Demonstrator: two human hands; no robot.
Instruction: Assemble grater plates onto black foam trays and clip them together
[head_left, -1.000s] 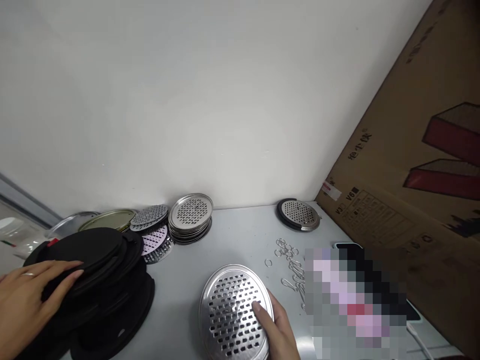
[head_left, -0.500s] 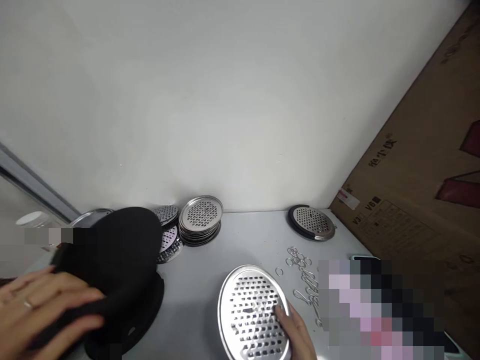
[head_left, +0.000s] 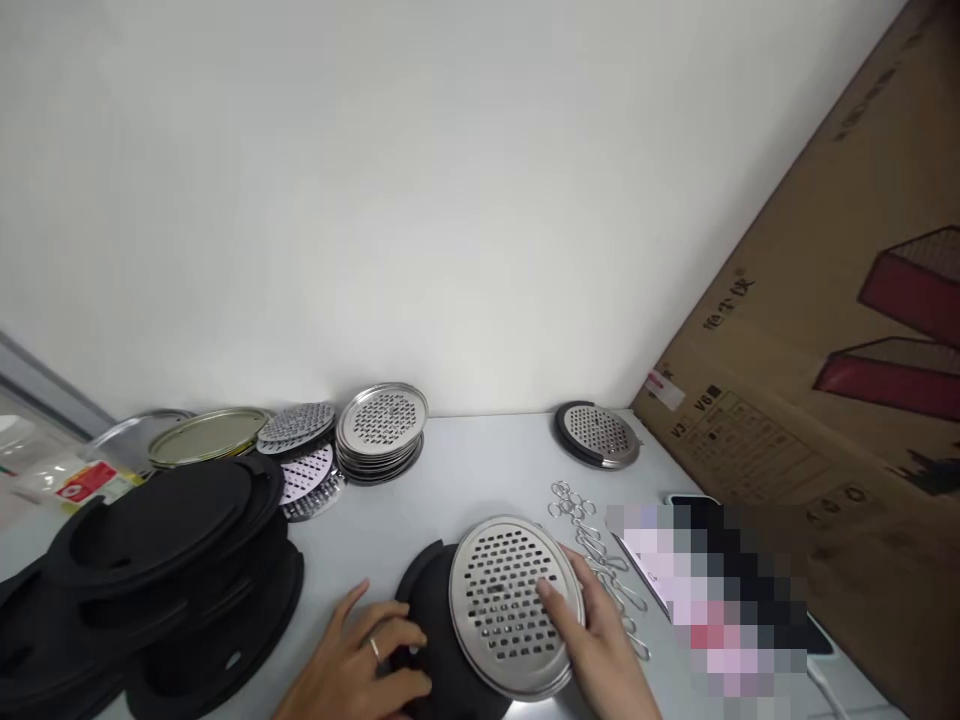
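My right hand (head_left: 600,625) grips a round metal grater plate (head_left: 514,605), thumb on its slotted face and fingers around the right edge. The plate is tilted over a black round holder (head_left: 442,640) with a raised rim, covering its right part; whether they touch cannot be told. My left hand (head_left: 367,655), a ring on one finger, is spread at the holder's left side, fingertips over its edge. To the left, several more black holders (head_left: 165,510) lie in an uneven pile. Behind stands a stack of metal grater plates (head_left: 382,425).
Loose metal rings (head_left: 570,498) and wire clips (head_left: 600,560) lie right of my right hand. A grater in a black holder (head_left: 600,432) rests by the wall. A phone (head_left: 817,635), partly blurred out, lies near a cardboard box (head_left: 750,400). Gold-coloured discs (head_left: 210,432) sit back left.
My left hand has brought a black holder from the pile to the middle and its fingers have spread. My right hand keeps the grater plate, now overlapping that holder. The view has shifted slightly.
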